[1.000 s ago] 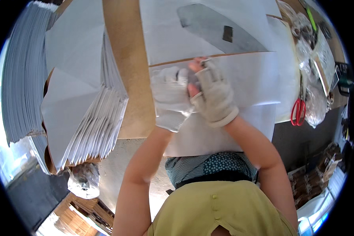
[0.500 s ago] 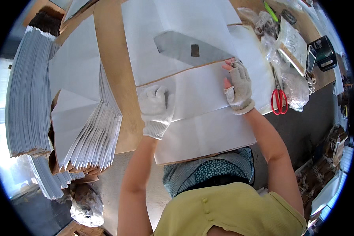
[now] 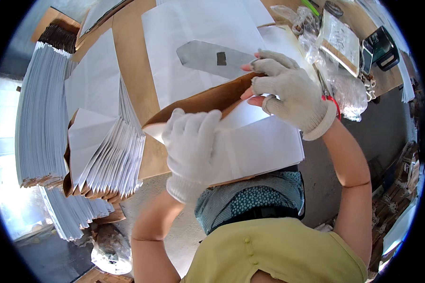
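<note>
The paper bag point(image 3: 250, 141), white outside and brown inside, is lying across the near edge of the desk point(image 3: 127, 61) in front of the person, and its upper flap is standing lifted so that the brown inner face is showing as a long slanted band. The left hand point(image 3: 191, 141), in a white knitted glove, is pressing down on the bag's left part with the fingers curled over the raised fold and the palm flat on the white paper; the forearm is coming up from the lower edge with the wrist bent back. The right hand point(image 3: 288, 92), also gloved, is gripping the right end of the lifted flap, its bare fingertips pinching the brown edge while the other fingers are spreading loosely above; its forearm is reaching in from the lower right with the elbow bent. Just beyond the flap a large white sheet point(image 3: 193, 42) is lying on the desk with a grey blade-shaped metal piece point(image 3: 212, 56) resting on it. To the right of the right hand, red-handled scissors point(image 3: 328, 96) are peeking out beside clear plastic packets point(image 3: 340, 42), and a dark device point(image 3: 380, 47) is sitting near the desk's far corner. To the left, a fanned pile of folded white bags point(image 3: 104, 155) is leaning on the desk, and a tall stack of grey sheets point(image 3: 38, 122) is standing farther left.
</note>
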`<state>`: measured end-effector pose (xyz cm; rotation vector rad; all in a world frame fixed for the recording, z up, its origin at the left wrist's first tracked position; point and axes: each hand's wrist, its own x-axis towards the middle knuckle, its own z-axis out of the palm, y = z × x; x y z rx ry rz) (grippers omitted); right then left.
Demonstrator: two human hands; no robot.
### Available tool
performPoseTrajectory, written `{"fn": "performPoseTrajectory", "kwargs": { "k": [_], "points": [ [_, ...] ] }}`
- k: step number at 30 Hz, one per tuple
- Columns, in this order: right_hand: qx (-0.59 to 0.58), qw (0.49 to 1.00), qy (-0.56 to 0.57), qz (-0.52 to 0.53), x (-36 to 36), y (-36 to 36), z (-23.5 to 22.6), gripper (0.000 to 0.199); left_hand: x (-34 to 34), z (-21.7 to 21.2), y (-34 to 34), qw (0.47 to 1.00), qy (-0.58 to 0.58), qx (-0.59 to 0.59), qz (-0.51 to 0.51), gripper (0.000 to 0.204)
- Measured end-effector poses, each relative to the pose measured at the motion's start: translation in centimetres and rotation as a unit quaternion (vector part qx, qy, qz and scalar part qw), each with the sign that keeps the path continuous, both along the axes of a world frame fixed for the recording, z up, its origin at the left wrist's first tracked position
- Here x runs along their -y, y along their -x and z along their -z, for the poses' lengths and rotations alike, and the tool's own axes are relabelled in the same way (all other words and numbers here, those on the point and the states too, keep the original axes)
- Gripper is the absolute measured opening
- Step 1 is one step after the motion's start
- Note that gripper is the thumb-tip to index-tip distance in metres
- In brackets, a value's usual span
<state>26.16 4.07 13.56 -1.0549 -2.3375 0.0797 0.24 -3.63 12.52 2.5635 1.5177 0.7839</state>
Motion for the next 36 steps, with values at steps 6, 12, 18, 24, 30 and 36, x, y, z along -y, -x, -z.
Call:
{"fn": "performPoseTrajectory", "kwargs": {
  "k": [6,12,18,24,30,36],
  "points": [
    [0.113,0.987,-0.085,0.079,0.6,0.6,0.0,0.012,7.2,1.3,-3.8,0.961,0.239,-0.088,0.104,0.011],
    [-0.082,0.983,0.127,0.103,-0.5,-5.1,3.3,0.011,2.2,7.4,-5.1,0.954,0.078,-0.250,0.150,0.021],
    [0.099,0.980,0.101,0.137,2.2,-10.5,13.4,0.011,-7.6,2.7,-14.6,0.809,0.476,-0.330,0.102,0.036],
    [-0.029,0.961,0.158,0.226,6.1,-10.8,13.5,0.024,-5.6,16.4,-10.5,0.615,0.650,0.445,-0.034,0.051],
    [-0.195,0.943,0.209,0.170,8.8,-4.0,13.3,0.044,-8.8,11.1,-7.2,0.892,0.256,-0.204,0.311,0.040],
    [-0.015,0.972,0.169,0.160,8.6,-3.3,13.6,0.058,-17.3,7.0,-1.3,0.726,0.660,0.146,0.127,0.037]
  ]
}}
